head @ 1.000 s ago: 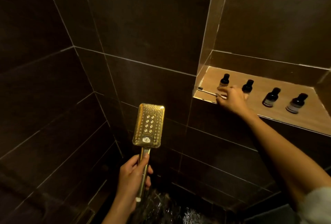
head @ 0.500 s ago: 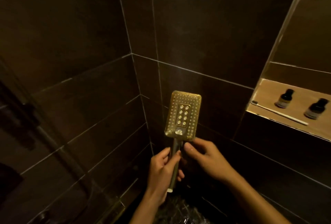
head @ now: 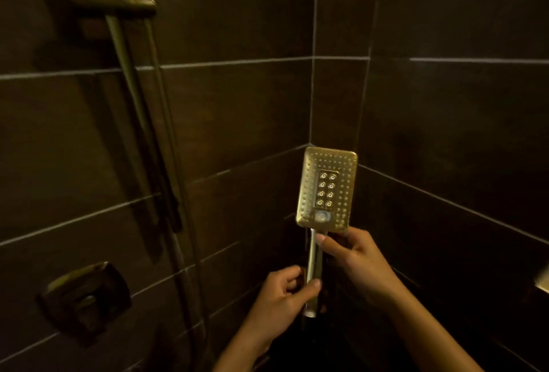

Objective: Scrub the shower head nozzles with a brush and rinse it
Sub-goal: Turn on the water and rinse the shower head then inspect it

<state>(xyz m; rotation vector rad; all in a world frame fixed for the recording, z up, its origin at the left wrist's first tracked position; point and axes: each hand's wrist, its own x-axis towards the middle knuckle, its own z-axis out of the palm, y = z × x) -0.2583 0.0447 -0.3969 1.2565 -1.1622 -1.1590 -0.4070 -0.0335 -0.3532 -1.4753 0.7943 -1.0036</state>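
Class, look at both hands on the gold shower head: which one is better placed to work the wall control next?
Probably the left hand: its hold on the handle looks loose, nearer the wall control. The right hand grips just under the shower head.

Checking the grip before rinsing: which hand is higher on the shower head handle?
The right hand, pinching the handle just under the gold shower head. The left hand holds near the handle's bottom end.

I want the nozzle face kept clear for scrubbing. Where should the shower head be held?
Grip the slim straight handle below the shower head, coming from underneath. It stands upright, nozzles facing the camera; the left hand and right hand already hold there.
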